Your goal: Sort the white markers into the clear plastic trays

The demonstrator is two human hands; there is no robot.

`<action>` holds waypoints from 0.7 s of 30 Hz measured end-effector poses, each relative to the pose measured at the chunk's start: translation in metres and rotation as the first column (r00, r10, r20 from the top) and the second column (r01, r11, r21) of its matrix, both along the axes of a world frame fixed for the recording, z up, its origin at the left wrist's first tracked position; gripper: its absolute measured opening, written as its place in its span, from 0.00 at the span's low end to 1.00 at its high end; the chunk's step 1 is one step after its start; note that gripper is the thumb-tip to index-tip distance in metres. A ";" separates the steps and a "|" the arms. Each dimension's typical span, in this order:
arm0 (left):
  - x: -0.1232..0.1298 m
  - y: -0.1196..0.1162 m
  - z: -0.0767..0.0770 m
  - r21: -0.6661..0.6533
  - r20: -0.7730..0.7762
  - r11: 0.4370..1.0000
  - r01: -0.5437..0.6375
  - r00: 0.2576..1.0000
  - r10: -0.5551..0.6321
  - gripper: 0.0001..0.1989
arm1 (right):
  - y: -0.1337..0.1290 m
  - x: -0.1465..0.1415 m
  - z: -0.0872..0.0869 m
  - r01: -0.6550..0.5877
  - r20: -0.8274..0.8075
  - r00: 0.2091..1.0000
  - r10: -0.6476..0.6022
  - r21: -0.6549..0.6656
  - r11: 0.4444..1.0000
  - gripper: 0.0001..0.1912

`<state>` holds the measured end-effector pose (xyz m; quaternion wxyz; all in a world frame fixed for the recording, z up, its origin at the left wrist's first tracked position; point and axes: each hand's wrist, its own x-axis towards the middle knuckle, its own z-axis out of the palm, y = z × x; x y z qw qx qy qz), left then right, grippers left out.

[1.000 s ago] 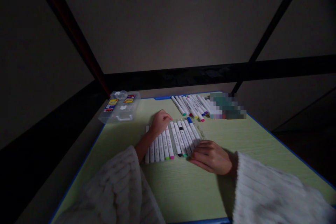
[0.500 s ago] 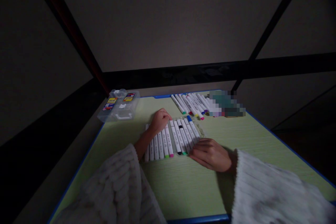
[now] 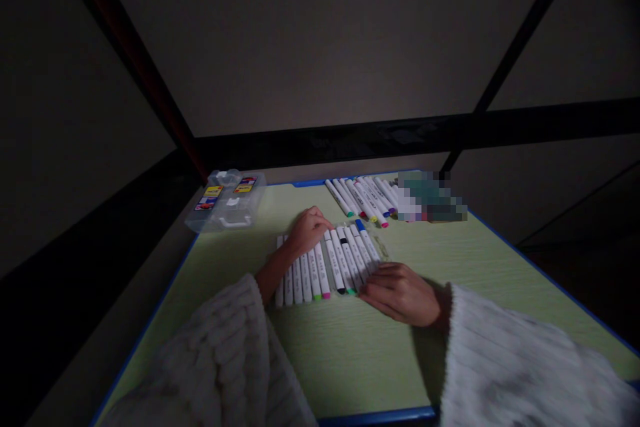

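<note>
White markers [image 3: 307, 277] lie side by side in a clear plastic holder [image 3: 384, 250], in two groups with a narrow gap between them. My left hand [image 3: 309, 230] reaches across the left group, fingers curled, with the index fingertip at the upper ends of the right group. Whether anything is in its curled fingers is hidden. At the lower right, my right hand [image 3: 400, 293] rests with its fingers pressed together on the lower end of a blue-capped marker [image 3: 367, 240], which tilts slightly and sticks up past its neighbours. Its fingertips cover that end.
Behind the holder, several loose markers with coloured ends [image 3: 370, 197] lie in a bunch. Beside them is a pixelated green item [image 3: 433, 197]. A clear plastic case [image 3: 235, 203] with labels stands at the back left. The pale green table [image 3: 350, 360] has blue edges.
The index finger of my left hand has shifted slightly right along the markers' upper ends. My right hand and the markers look almost unchanged.
</note>
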<state>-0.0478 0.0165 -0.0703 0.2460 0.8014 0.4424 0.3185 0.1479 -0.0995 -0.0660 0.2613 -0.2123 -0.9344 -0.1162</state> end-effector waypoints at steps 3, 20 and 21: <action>0.000 0.001 0.000 0.000 -0.020 1.000 0.007 1.000 -0.007 0.15 | 0.000 0.000 0.000 -0.002 -0.002 1.000 0.002 -0.012 1.000 0.18; -0.001 0.002 0.002 -0.041 0.006 0.998 0.052 0.999 -0.052 0.13 | 0.001 0.001 0.001 -0.005 0.009 1.000 0.005 0.008 1.000 0.20; -0.001 0.002 0.002 -0.044 0.010 0.998 0.053 0.999 -0.052 0.13 | 0.001 0.001 0.001 -0.007 0.006 1.000 0.007 0.007 1.000 0.19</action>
